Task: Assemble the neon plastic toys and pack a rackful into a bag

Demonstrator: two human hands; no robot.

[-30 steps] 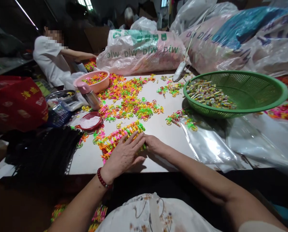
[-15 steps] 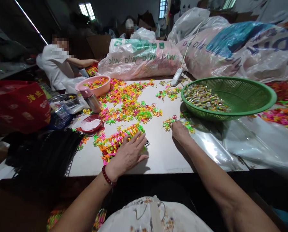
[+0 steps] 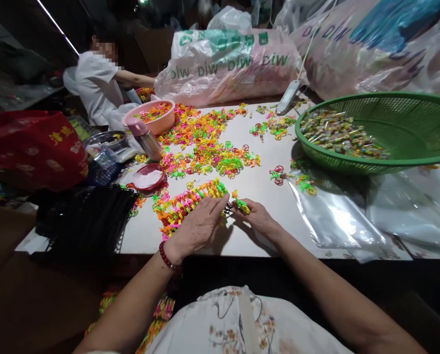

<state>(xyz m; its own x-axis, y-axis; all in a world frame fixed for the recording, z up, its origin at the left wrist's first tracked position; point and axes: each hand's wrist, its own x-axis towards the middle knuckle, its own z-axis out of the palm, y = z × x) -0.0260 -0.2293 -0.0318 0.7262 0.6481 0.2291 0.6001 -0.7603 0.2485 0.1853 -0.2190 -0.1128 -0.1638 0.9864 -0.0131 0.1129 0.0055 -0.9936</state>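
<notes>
Bright plastic toys, packed in a slanting row, sit on the white desk in front of the person. Left hand lies across the row's near right part, fingers straight and side by side; thumb hidden, can't tell if it grips underneath. Dark red bead bracelet on that wrist. Right hand just beside the row's right end, fingers bent and pinching a green-and-yellow toy. Bit of black frame shows between the hands.

Beyond the row: loose pile of multicoloured toys, reaching a pink basin with more toys in it. Pink-topped flask near the basin, small red basket closer in. Left: stack of black strips, red bag behind. Right: a few loose toys, clear plastic bags flat, big green basket with small wrapped pieces. Back: printed sack, white power strip. Co-worker in white shirt far left, arm stretched towards the sack.
</notes>
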